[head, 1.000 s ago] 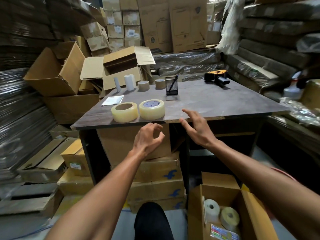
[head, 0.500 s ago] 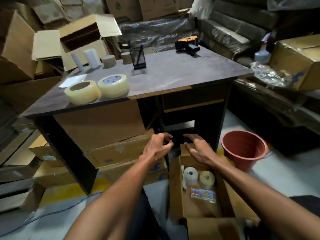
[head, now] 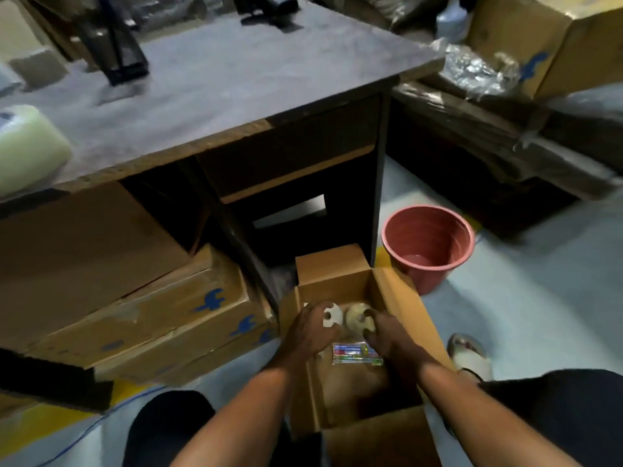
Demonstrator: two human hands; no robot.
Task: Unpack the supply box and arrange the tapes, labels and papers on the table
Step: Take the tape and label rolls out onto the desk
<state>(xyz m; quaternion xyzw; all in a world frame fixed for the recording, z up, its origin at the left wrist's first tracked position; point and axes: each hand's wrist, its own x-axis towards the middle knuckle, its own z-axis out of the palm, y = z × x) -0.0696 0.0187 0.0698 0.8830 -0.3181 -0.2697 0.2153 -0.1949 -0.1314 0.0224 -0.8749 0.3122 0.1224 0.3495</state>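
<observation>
Storeroom floor beside a dark wooden desk [head: 236,96].
The desk has a worn front edge and a shelf beneath, and stands on a pale grey floor [head: 539,298] with yellow markings. Cardboard cartons [head: 141,311] with blue logos are stacked under its left side; a red bucket [head: 428,244] stands at its right leg. Plastic-wrapped bundles [head: 505,129] lie further right. Lighting is dim.

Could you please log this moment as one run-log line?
left hand: on white roll | right hand: on cream roll | both rolls: inside box
</observation>
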